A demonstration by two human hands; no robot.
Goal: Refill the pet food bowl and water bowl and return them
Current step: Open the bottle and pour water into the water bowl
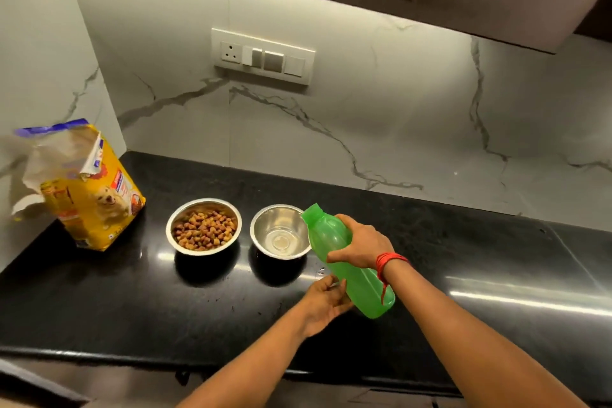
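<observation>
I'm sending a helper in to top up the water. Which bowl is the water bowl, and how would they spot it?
On the black counter, below the wall switch panel, two steel bowls sit side by side. The water bowl is the one farther from the yellow food bag, with the green bottle tilted over its rim. Unlike the food bowl, it holds no brown kibble.
</observation>
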